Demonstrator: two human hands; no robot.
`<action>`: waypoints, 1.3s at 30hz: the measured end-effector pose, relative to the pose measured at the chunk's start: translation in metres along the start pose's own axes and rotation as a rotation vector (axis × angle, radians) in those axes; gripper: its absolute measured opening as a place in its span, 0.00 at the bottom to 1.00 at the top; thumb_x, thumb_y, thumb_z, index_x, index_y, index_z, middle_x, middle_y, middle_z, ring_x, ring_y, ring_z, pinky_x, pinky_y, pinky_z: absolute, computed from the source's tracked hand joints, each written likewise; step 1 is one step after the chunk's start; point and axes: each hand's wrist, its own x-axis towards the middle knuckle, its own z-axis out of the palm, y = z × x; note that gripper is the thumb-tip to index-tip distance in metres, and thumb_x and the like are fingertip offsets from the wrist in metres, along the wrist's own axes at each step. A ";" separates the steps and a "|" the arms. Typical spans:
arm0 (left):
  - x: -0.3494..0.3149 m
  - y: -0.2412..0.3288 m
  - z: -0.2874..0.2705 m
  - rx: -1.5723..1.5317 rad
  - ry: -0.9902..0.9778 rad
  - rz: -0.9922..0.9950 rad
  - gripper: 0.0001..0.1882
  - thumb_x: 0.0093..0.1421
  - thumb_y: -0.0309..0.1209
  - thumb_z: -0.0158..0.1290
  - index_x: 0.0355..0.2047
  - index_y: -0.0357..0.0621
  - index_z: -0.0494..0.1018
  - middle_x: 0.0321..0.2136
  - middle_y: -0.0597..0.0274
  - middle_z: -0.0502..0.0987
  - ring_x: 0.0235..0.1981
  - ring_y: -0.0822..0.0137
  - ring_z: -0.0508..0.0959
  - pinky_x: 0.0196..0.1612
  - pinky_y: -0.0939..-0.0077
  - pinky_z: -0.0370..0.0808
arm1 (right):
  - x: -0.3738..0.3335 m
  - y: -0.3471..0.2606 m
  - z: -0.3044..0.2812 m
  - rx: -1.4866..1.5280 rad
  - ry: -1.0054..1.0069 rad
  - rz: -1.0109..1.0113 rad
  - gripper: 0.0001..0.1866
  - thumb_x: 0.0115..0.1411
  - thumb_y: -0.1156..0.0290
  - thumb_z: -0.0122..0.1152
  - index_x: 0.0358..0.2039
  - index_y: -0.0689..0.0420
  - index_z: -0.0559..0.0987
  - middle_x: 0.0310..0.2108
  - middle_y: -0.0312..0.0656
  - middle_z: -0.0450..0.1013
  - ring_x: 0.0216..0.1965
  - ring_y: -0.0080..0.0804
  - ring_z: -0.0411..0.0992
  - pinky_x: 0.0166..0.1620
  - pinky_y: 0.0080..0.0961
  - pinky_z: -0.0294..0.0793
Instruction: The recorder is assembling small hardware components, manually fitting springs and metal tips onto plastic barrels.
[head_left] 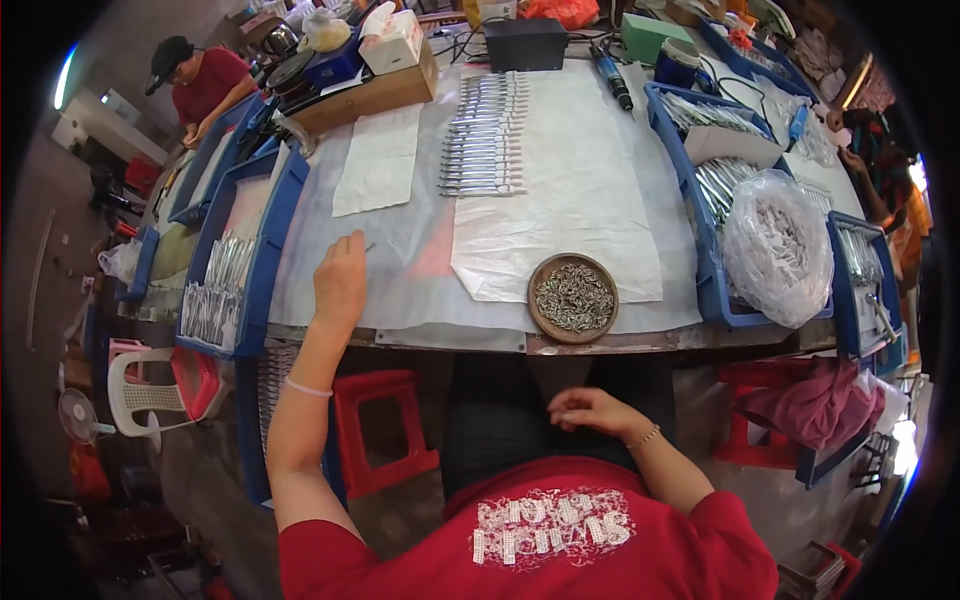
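Note:
My left hand [340, 285] is over the left part of the covered table, its fingers closed on a small dark metal piece [370, 247] that sticks out by the fingertips. Loosely bent above my lap, my right hand [588, 410] shows no object in its fingers. A round brown dish [537, 318] of small metal parts [575, 297] stands at the table's front edge. Farther back, several slender metal pieces [485, 140] lie side by side in a column on white paper [560, 215]. What exactly these pieces are, I cannot tell.
Blue bins of metal pieces flank me, one on the left [262, 290] and one on the right [708, 290] with a full plastic bag [778, 240]. A power screwdriver [610, 78] and black box [524, 46] stand at the back. Another person [208, 85] works at far left.

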 end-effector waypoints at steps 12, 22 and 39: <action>-0.046 0.149 -0.091 -2.121 0.345 -0.586 0.15 0.57 0.15 0.46 0.44 0.39 0.61 0.37 0.52 0.74 0.38 0.62 0.77 0.42 0.71 0.78 | -0.028 -0.081 0.080 -0.212 0.208 -0.251 0.07 0.57 0.76 0.55 0.37 0.60 0.72 0.28 0.35 0.72 0.30 0.16 0.69 0.33 0.14 0.70; -0.080 0.206 -0.077 -2.059 0.456 -0.702 0.12 0.56 0.14 0.47 0.37 0.40 0.60 0.36 0.46 0.75 0.40 0.58 0.77 0.43 0.69 0.76 | 0.003 -0.113 0.099 0.754 0.068 -0.457 0.13 0.58 0.74 0.56 0.44 0.62 0.71 0.31 0.40 0.70 0.24 0.19 0.66 0.28 0.17 0.66; -0.091 0.203 -0.092 -1.923 -0.837 -0.693 0.07 0.57 0.22 0.52 0.35 0.31 0.70 0.27 0.58 0.78 0.28 0.77 0.77 0.29 0.86 0.72 | -0.018 -0.122 0.085 0.070 0.288 -0.165 0.06 0.55 0.77 0.56 0.32 0.66 0.76 0.21 0.36 0.71 0.17 0.14 0.63 0.21 0.09 0.60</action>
